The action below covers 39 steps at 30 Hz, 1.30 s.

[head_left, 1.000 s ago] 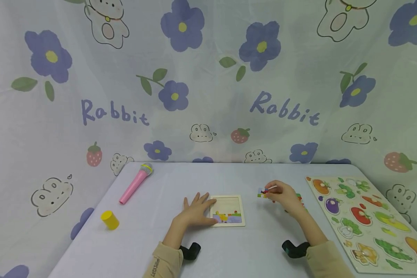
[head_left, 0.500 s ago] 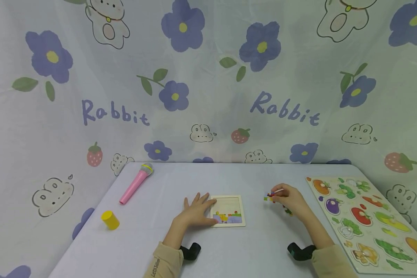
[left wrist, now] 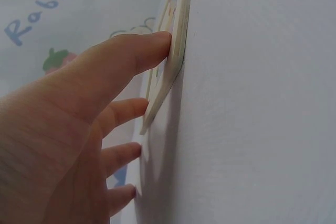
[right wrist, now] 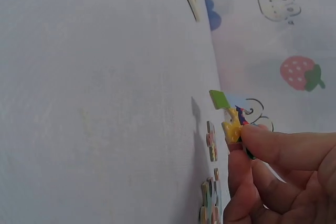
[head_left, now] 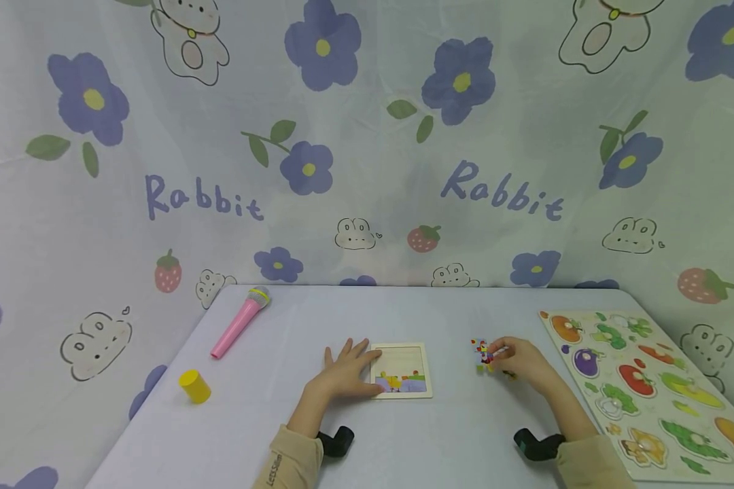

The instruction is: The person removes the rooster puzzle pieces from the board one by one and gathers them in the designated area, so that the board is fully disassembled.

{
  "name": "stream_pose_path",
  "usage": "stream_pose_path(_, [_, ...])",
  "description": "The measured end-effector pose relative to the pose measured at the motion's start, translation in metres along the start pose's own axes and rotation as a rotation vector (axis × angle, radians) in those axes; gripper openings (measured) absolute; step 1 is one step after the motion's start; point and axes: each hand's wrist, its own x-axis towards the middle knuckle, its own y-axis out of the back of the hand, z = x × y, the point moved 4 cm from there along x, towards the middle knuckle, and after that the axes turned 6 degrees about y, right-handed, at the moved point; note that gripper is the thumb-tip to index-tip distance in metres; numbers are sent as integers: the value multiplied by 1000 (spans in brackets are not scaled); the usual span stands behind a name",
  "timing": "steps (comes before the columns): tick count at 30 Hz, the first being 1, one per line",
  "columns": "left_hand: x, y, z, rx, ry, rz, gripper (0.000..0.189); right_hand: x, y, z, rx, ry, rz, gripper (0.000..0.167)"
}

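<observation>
A small wooden puzzle tray (head_left: 428, 372) lies on the white table, its lower part filled with purple and yellow puzzle pieces (head_left: 404, 385). My left hand (head_left: 341, 377) rests at its left side, fingers spread. In the left wrist view the thumb (left wrist: 152, 43) presses on the tray's edge. To the right of the tray, my right hand (head_left: 522, 363) pinches a colourful puzzle piece (right wrist: 232, 128) between thumb and fingers, raised above the table. Several loose puzzle pieces (right wrist: 210, 200) lie below that hand, mostly hidden by it in the head view.
A large vegetable puzzle board (head_left: 673, 407) covers the table's right side. On the left are a pink toy microphone (head_left: 237, 327) and a yellow cylinder (head_left: 194, 386). A patterned cloth (head_left: 367, 156) hangs behind the table.
My right hand has moved right and slightly toward me while holding the puzzle piece, which has turned to show more of its printed face. My left hand stays on the tray.
</observation>
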Motion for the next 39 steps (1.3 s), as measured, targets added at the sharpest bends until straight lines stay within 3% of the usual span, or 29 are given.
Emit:
stream_pose_path(9, [0, 0, 1, 3, 11, -7, 73, 0, -3, 0, -134, 45, 53, 18])
stream_pose_path(15, [0, 1, 2, -2, 8, -8, 72, 1, -5, -2, -226, 27, 61, 17])
stream_pose_path(28, [-1, 1, 1, 2, 6, -8, 72, 2, -4, -5, -256, 18, 81, 22])
stream_pose_path(32, [-1, 1, 1, -2, 4, -8, 72, 3, -7, -12, -181, 63, 109, 21])
stream_pose_path(39, [-1, 1, 1, 4, 1, -5, 72, 10, -14, -22, 111, 128, 109, 28])
